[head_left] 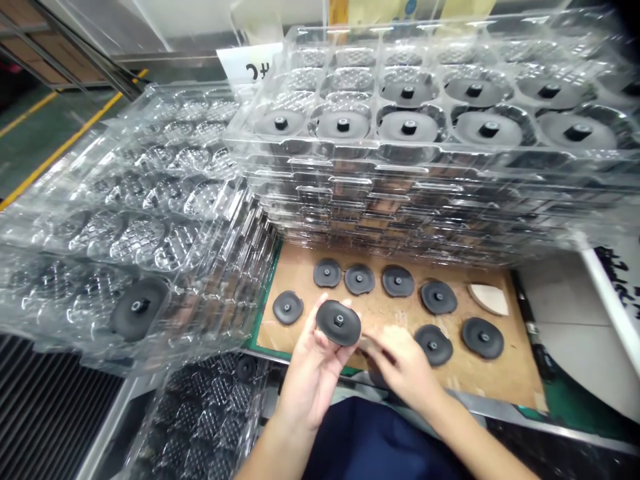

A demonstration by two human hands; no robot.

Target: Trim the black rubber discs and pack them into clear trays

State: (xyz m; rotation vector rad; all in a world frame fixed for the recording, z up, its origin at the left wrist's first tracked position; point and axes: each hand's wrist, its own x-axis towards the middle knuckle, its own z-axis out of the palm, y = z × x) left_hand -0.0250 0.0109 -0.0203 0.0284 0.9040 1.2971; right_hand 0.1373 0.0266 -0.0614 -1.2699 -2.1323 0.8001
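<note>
— Green floor with yellow lines (65, 140) ran past the bench, and clear plastic trays (425, 180) stood stacked high above a tan board (500, 373). What came through on your screen?

— I had only the head view. The left hand (313, 373) held a black disc (339, 322) with a central stud up above the board, fingers curled behind it and wrapped narrowly around its rim.

— And the right hand?

— The right hand (405, 370) was just beside that disc, fingers loosely bunched. A dark shape (376, 375) showed beneath them, but it was half hidden, and I couldn't tell whether those fingers held it.

— What lay on the board?

— Seven similar discs (397, 281) sat well apart, with a pale wedge (489, 299) near them.

— Anything hard to see?

— The stack's lower layers blurred together. A tilted tray stack (150, 200) held another disc (140, 308), and the frame's bottom edge cut off a lower tray (210, 413).
</note>
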